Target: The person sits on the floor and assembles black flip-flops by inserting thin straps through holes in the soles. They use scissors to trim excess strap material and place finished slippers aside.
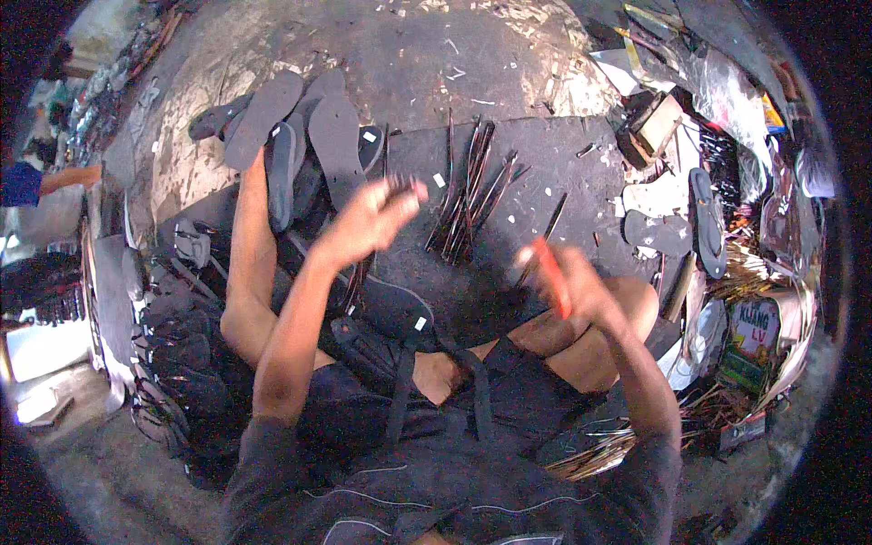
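My left hand (368, 222) is raised over the mat, its fingers closed and blurred; a small dark thing may be in them, but I cannot make it out. Grey sandal soles (334, 127) lie beyond that hand. My right hand (584, 289) grips an orange-red tool (552, 280); its working end is smeared, so its kind is unclear. Between the hands, further off, a loose bundle of thin dark strips (468, 204) lies on the dark mat (413, 150). A dark sole with a white tag (386, 304) rests by my lap, below my left hand.
Strapped sandals (707, 222) and a wooden block (656, 125) lie at the right, with plastic bags and a printed sack (752, 336). More dark sandals (182, 354) pile up on the left. Another person's arm (68, 179) reaches in at the far left.
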Demonstrator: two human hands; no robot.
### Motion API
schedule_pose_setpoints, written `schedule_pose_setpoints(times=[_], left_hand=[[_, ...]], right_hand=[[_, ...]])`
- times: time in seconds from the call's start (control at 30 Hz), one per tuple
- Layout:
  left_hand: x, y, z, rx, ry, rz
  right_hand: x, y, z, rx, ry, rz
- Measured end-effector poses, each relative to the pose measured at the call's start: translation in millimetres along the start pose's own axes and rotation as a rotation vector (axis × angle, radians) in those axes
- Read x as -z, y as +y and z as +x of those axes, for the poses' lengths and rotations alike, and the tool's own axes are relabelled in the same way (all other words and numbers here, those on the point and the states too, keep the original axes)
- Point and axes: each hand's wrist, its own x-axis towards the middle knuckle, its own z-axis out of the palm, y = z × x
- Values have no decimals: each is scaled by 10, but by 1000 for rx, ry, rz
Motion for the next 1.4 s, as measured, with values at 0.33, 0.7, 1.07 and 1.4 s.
schedule_pose_setpoints(times=[0.33, 0.7, 1.07, 1.4], left_hand=[[1040, 691, 1424, -619, 829, 641], [-317, -1074, -337, 45, 885, 592], [-57, -678, -788, -190, 993, 244], [-123, 311, -1228, -785, 1189, 100]], right_hand=[[1006, 502, 333, -237, 795, -687], [-238, -630, 739, -9, 164, -801], [-1053, -378, 1357, 95, 772, -553], [-979, -320, 884, 113, 647, -163]])
